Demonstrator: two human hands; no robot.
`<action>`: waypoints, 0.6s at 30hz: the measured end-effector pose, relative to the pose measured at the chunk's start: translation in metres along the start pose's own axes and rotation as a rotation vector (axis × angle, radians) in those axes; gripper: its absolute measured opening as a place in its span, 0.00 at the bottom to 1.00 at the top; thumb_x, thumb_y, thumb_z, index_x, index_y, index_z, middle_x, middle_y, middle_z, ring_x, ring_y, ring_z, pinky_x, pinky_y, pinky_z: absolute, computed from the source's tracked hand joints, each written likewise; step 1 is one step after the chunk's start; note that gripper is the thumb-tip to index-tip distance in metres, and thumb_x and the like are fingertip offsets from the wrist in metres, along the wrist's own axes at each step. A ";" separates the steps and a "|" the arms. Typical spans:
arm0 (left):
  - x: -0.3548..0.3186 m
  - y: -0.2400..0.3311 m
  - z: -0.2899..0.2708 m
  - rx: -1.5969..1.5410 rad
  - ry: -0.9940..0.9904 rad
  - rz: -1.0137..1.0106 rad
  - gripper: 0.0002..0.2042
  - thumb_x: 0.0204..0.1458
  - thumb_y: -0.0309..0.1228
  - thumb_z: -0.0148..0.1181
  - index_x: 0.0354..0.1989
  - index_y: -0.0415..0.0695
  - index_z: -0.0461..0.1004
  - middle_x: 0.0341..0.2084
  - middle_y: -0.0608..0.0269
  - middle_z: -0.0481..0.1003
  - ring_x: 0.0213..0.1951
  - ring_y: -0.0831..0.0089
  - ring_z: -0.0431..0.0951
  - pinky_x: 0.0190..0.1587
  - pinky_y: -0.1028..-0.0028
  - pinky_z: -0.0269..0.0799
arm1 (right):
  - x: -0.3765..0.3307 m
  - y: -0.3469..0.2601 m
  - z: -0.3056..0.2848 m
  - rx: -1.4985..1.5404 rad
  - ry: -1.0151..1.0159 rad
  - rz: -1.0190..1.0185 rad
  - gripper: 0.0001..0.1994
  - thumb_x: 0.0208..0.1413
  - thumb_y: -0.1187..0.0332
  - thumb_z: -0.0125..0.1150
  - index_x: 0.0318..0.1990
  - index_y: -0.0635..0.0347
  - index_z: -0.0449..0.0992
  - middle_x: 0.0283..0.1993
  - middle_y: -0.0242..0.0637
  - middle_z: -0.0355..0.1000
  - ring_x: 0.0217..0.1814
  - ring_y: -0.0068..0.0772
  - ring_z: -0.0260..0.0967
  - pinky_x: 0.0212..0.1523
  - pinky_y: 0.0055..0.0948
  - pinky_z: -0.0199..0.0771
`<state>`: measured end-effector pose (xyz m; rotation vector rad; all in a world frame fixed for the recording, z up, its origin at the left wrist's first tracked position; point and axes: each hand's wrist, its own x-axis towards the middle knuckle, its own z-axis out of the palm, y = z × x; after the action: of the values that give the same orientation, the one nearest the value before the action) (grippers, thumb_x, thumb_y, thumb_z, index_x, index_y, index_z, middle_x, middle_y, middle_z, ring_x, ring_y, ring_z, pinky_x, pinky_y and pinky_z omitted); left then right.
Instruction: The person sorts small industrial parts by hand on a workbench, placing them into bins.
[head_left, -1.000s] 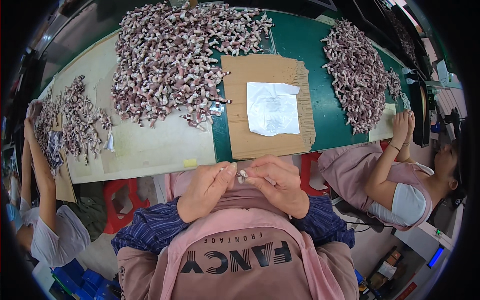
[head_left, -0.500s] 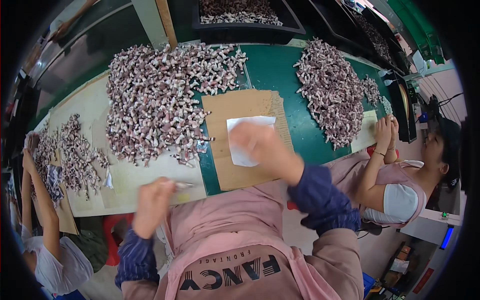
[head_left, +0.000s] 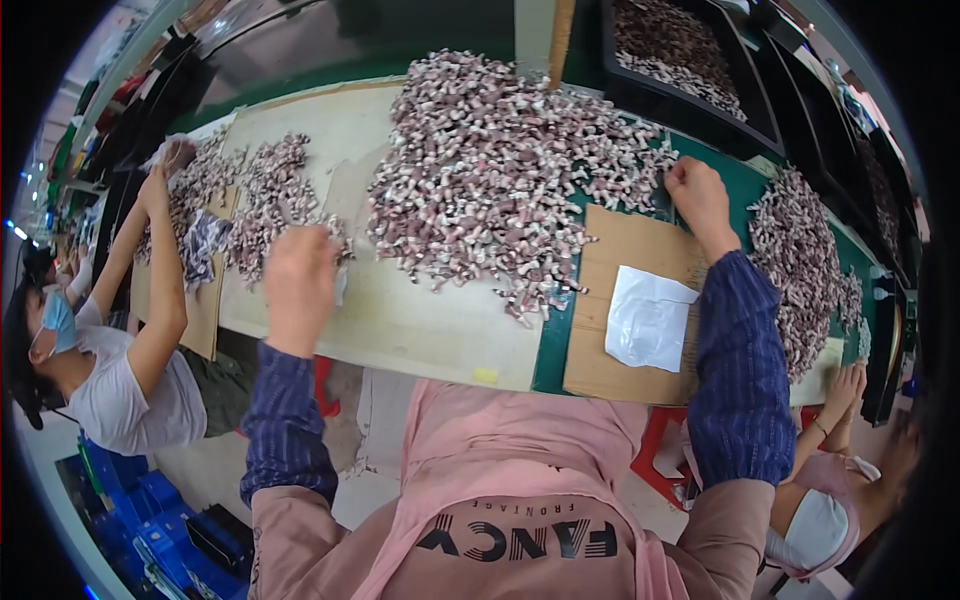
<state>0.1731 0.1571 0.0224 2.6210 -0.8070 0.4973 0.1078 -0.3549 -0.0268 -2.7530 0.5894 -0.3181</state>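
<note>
Left hand [head_left: 300, 278] and right hand [head_left: 702, 200] show curled fingers [head_left: 683, 174]; grip is indeterminable. From the central pile [head_left: 480, 180], black bin [head_left: 665, 106]: two o'clock; cardboard [head_left: 590, 350]: four.

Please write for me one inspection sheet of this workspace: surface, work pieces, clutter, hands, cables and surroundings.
Surface: green table, partly under a pale sheet.
Work pieces: large heap of small white-and-mauve pieces; smaller heaps left and right.
Clutter: cardboard bearing a white sheet.
Hands: left hand blurred, grip unclear; right hand near the large heap's right end, fingers curled, contents hidden.
Cables: nothing seen clearly.
Surroundings: filled black bin; co-workers on the left and right.
</note>
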 end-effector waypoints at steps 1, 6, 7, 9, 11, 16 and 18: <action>-0.007 0.015 0.010 -0.186 -0.069 -0.019 0.07 0.54 0.26 0.62 0.39 0.39 0.75 0.32 0.50 0.76 0.34 0.51 0.77 0.36 0.59 0.72 | 0.000 0.006 -0.001 -0.018 0.009 -0.019 0.10 0.53 0.62 0.63 0.31 0.61 0.77 0.32 0.51 0.77 0.39 0.57 0.77 0.39 0.49 0.76; -0.031 0.064 0.039 -0.389 -0.128 -0.151 0.07 0.51 0.22 0.62 0.38 0.38 0.75 0.29 0.51 0.75 0.31 0.54 0.77 0.34 0.63 0.72 | -0.012 0.016 -0.022 0.067 0.025 -0.042 0.08 0.55 0.67 0.61 0.31 0.63 0.75 0.27 0.48 0.76 0.32 0.49 0.77 0.33 0.41 0.73; -0.035 0.066 0.041 -0.418 -0.159 -0.229 0.07 0.51 0.22 0.63 0.38 0.38 0.75 0.29 0.51 0.75 0.31 0.54 0.78 0.34 0.63 0.73 | -0.021 0.020 -0.031 0.060 0.024 -0.037 0.08 0.55 0.67 0.61 0.31 0.63 0.75 0.27 0.48 0.76 0.32 0.49 0.77 0.33 0.41 0.73; -0.043 0.065 0.034 -0.452 -0.197 -0.260 0.07 0.50 0.21 0.64 0.37 0.38 0.75 0.29 0.52 0.76 0.29 0.57 0.78 0.32 0.65 0.72 | -0.038 0.023 -0.040 0.294 -0.093 0.083 0.07 0.57 0.71 0.60 0.31 0.66 0.73 0.27 0.45 0.76 0.28 0.37 0.76 0.31 0.34 0.73; -0.047 0.062 0.028 -0.568 -0.282 -0.323 0.08 0.50 0.22 0.64 0.38 0.38 0.75 0.28 0.53 0.75 0.27 0.60 0.77 0.31 0.66 0.72 | -0.055 0.039 -0.042 0.367 -0.073 0.122 0.06 0.58 0.73 0.59 0.32 0.67 0.73 0.28 0.42 0.76 0.28 0.31 0.74 0.30 0.31 0.72; -0.047 0.056 0.022 -0.470 -0.181 -0.285 0.08 0.51 0.22 0.63 0.40 0.38 0.76 0.28 0.55 0.76 0.27 0.62 0.77 0.31 0.67 0.72 | -0.079 0.074 -0.029 0.364 0.001 0.067 0.03 0.59 0.76 0.58 0.37 0.69 0.74 0.30 0.37 0.74 0.28 0.24 0.70 0.30 0.26 0.70; -0.043 0.057 0.023 -0.402 -0.150 -0.247 0.09 0.51 0.22 0.63 0.41 0.39 0.76 0.30 0.55 0.76 0.27 0.62 0.77 0.31 0.67 0.72 | -0.082 0.074 -0.026 0.241 0.053 0.015 0.04 0.60 0.76 0.58 0.39 0.68 0.75 0.29 0.33 0.72 0.29 0.21 0.67 0.30 0.23 0.68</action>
<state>0.1111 0.1229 -0.0026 2.3516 -0.5453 0.0604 0.0012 -0.3906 -0.0401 -2.5151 0.5459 -0.4299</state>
